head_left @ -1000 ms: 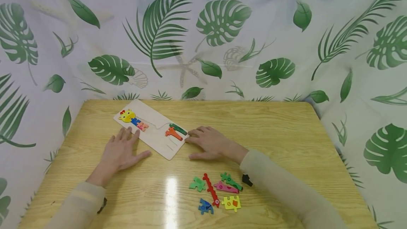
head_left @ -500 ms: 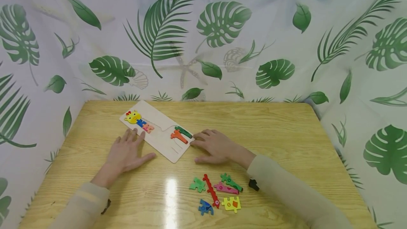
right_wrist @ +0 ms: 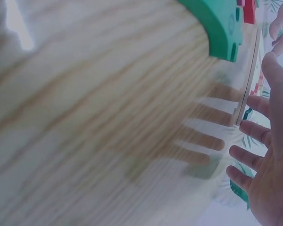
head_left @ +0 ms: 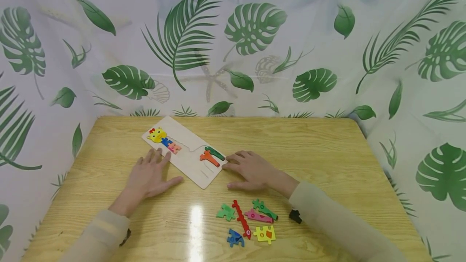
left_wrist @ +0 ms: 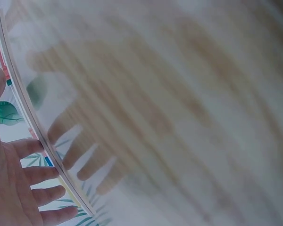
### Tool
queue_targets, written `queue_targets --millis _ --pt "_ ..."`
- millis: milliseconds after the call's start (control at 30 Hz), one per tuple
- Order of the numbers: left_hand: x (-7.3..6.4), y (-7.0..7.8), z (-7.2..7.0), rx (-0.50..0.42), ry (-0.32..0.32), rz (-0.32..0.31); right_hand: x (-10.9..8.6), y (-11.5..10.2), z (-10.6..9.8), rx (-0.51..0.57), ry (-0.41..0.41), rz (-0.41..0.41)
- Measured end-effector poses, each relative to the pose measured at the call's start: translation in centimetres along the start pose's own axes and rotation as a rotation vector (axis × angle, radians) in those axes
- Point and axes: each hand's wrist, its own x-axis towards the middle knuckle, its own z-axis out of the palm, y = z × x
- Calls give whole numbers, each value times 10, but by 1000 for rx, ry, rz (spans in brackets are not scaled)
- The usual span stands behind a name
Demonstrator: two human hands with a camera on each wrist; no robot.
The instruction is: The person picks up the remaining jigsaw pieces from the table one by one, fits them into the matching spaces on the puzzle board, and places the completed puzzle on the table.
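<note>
A pale wooden puzzle board (head_left: 193, 169) lies slantwise at the back left of the table. Fitted on it are a yellow giraffe head (head_left: 157, 135), a blue piece and a pink piece below it, and an orange leg piece (head_left: 209, 158) beside a dark green leg piece (head_left: 215, 153). Along the board's near left edge, my left hand (head_left: 149, 175) rests with fingers spread, fingertips right at the edge. My right hand (head_left: 253, 171) touches the board's right corner with extended fingers. In the left wrist view, the fingers (left_wrist: 42, 174) meet the board's edge (left_wrist: 33, 122).
Loose puzzle pieces lie on the table near its front: a light green one (head_left: 226, 212), a long red one (head_left: 241, 219), a pink one (head_left: 259, 215), a green one (head_left: 265, 209), a blue one (head_left: 236, 237) and a yellow one (head_left: 265, 233). A leaf-print cloth (head_left: 218, 43) hangs behind the table.
The board has slid to the right and slightly nearer, with both hands moving along with it. The loose pieces have stayed put.
</note>
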Motion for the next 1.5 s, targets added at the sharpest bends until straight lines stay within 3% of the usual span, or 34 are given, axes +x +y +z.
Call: queue_targets --millis 967,1500 --pt "15 31 0 -2 3 40 -39 1 8 10 105 -5" --pt "24 46 -4 35 -15 61 -55 1 10 43 100 20"
